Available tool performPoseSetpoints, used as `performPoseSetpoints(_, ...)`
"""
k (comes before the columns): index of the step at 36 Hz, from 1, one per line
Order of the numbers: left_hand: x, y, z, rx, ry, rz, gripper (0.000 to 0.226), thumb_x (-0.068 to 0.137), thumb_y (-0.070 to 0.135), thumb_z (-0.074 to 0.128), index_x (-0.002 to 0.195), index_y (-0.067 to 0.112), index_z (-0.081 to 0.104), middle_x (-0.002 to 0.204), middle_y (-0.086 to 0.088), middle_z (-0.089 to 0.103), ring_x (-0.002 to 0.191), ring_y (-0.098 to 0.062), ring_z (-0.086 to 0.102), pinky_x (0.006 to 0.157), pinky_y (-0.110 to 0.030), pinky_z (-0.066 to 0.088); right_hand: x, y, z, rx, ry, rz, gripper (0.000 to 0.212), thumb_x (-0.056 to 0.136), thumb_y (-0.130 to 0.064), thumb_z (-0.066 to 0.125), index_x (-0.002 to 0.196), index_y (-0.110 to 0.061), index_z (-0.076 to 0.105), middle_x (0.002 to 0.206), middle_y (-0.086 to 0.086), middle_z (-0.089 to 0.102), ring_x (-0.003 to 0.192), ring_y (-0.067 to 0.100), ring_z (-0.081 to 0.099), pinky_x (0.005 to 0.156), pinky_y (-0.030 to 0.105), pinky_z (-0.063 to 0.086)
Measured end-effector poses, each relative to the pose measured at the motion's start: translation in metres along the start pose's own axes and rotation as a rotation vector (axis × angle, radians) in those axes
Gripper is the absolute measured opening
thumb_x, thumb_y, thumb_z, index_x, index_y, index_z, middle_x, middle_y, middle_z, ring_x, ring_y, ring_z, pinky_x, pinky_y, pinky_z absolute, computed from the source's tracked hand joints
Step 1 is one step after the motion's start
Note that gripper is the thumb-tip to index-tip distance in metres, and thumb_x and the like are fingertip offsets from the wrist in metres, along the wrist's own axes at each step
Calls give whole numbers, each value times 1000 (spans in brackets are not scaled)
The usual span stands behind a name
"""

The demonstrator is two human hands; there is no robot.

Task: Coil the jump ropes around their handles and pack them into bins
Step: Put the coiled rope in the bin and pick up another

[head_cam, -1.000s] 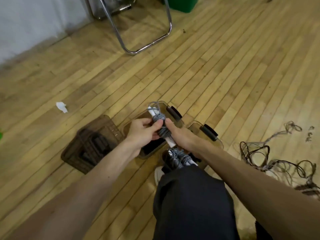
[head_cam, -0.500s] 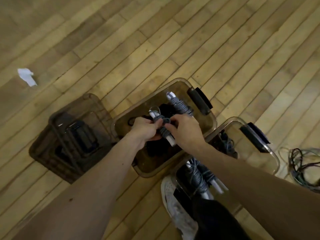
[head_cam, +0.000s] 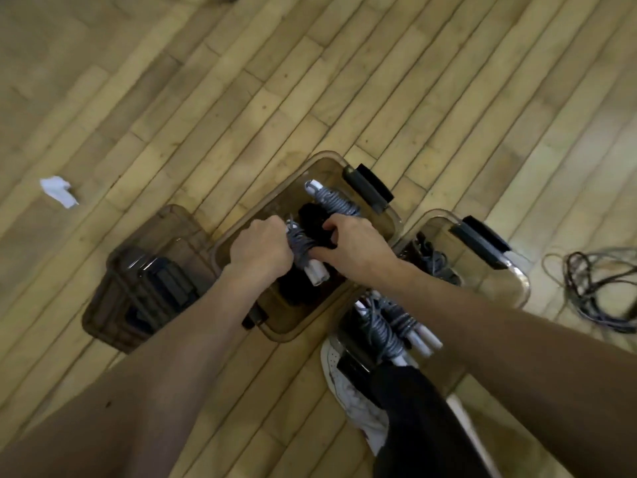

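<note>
Rope bundle [head_cam: 304, 250] in left hand [head_cam: 259, 250], right hand [head_cam: 356, 246]

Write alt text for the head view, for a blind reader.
The left hand and right hand hold a grey coiled jump rope over a clear bin on a wooden floor. Another coiled rope lies inside; loose ropes tangle at far right.

The person has bare arms [head_cam: 193, 343], black trousers [head_cam: 417, 429] and a white sneaker [head_cam: 348, 391].
</note>
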State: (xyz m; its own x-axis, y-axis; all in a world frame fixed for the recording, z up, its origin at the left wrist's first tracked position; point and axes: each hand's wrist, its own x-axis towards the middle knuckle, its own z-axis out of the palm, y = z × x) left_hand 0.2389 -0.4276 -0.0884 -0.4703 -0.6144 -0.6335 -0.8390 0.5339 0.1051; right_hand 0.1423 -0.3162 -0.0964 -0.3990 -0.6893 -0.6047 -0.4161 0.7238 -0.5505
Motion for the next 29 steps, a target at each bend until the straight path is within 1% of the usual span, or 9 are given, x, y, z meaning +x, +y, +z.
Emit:
performPoseSetpoints(2,-19,24,-21,91,49,99,20,97,18,55,112,5,59,114,-17,63,106,-37,61,80,-41,48,-28,17,-33,-22,8,27,43,95,-40,67,126,-12,60,118,8,63,104,25,60,80,35,50)
performPoseSetpoints(4,-36,57,-38,74,86,207,21,99,20,54,114,11,65,113,-12,67,102,-32,63,80,-39,51,-59,37,-65,1,-16,89,31,95,-41,67,105,-11,68,100,8,69,90,24,65,70,35,51)
performPoseSetpoints(6,-63,111,-47,4,74,386,24,101,27,54,117,16,68,112,-7,69,102,-27,64,80,-38,53,-105,67,-102,127,-7,186,30,96,-40,66,87,-11,69,81,7,71,71,20,67,63,33,54)
performPoseSetpoints(9,-128,210,-42,-78,13,671,24,101,34,54,116,20,67,112,0,69,106,-24,61,89,-40,53,-196,124,-148,447,67,373,32,96,-41,66,96,-10,69,88,8,74,69,17,71,67,33,59)
performPoseSetpoints(14,-250,351,-4,-152,-217,989,24,97,38,59,102,19,73,100,-2,73,94,-22,66,78,-32,53,-367,219,-181,750,273,565,49,93,-59,58,108,-14,70,100,8,77,88,23,74,78,37,56)
performPoseSetpoints(17,-309,407,40,-101,-338,1046,31,93,49,61,99,21,73,97,-2,72,93,-23,66,74,-30,48,-461,272,-171,911,406,650,44,96,-59,53,118,-22,65,101,2,78,102,23,71,80,36,51)
performPoseSetpoints(21,-354,457,112,15,-421,1070,15,91,38,66,93,24,68,94,-2,71,93,-25,67,82,-35,54,-547,333,-135,1017,630,749,24,103,-38,54,115,-20,65,99,5,77,93,23,74,78,36,59)
performPoseSetpoints(24,-362,483,168,94,-467,1045,12,96,31,63,91,20,65,95,-2,70,81,-20,67,71,-34,56,-573,379,-102,1069,721,823,11,104,-27,54,107,-21,63,96,9,75,83,22,75,70,31,61)
performPoseSetpoints(29,-342,520,265,120,-490,896,11,95,30,64,90,20,65,84,-1,69,70,-20,71,64,-39,62,-555,469,-53,1105,743,942,14,102,-20,57,112,-12,63,97,10,70,80,19,68,59,24,53)
